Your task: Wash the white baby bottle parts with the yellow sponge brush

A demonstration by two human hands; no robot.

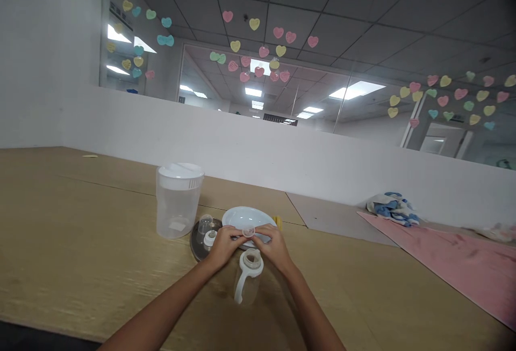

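Both hands meet over the table around a small clear round piece (249, 231), which looks like a ring or shallow cap. My left hand (226, 244) pinches its left side, and my right hand (274, 242) pinches its right side. Just below them stands a clear jug (246, 289) with a white collar and a white handle facing me; its top is uncovered. Behind my fingers is a white bowl (242, 214), partly hidden. Left of my left hand, a dark round tray (196, 246) bears a clear dome-shaped cap (205, 224) and a white ring-shaped part (210, 239).
A tall translucent pitcher (177, 211) with a white lid stands left of the tray. Something yellow (278, 222) shows beside the bowl. To the right lie a pink cloth (455, 259) and a crumpled blue-and-white cloth (393, 208). A white wall (282, 157) borders the wooden table (100, 254).
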